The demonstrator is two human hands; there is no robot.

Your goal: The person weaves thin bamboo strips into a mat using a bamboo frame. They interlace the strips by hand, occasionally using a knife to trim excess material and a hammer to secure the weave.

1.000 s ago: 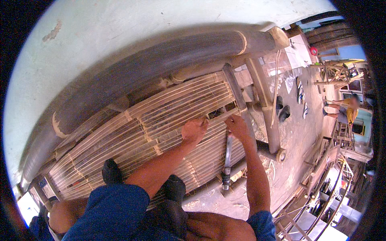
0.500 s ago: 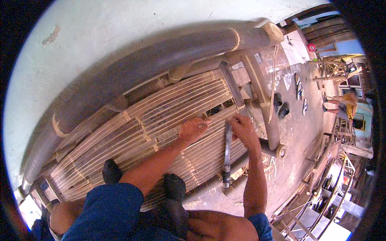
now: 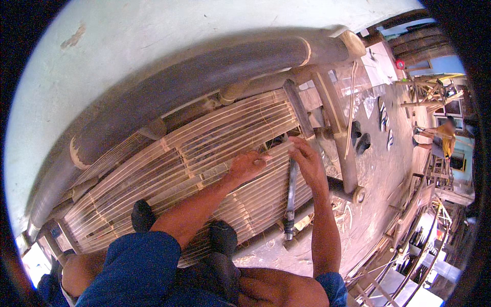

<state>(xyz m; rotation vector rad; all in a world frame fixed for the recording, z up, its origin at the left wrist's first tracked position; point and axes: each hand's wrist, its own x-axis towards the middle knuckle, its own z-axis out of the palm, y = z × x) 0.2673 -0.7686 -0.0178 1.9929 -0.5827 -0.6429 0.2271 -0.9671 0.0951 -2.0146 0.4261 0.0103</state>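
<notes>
No container is seen near the hands. A slatted bamboo seat (image 3: 204, 169), framed by thick bamboo poles (image 3: 194, 87), is spread across the middle of the view and serves as the surface. The left hand (image 3: 249, 165) is laid on the slats near the seat's right end, its fingers curled loosely around a thin strip; how firmly it is gripped cannot be told. The right hand (image 3: 309, 161) is set just beside it, fingers bent over the slat edge and touching the top of a long metal tool (image 3: 290, 197), which hangs down across the seat's near edge; whether it is truly clasped cannot be told. Two dark-socked feet (image 3: 143, 215) are rested on the near slats, beside blue-clad knees.

A pale plastered wall (image 3: 128, 36) is seen beyond the poles. To the right, a dusty concrete floor (image 3: 378, 169) is strewn with shavings and pairs of sandals (image 3: 383, 115). Further right, another person (image 3: 442, 140) in a yellow top is seated among bamboo frames. Pale flat sheets (image 3: 376, 61) are laid on the floor at far right.
</notes>
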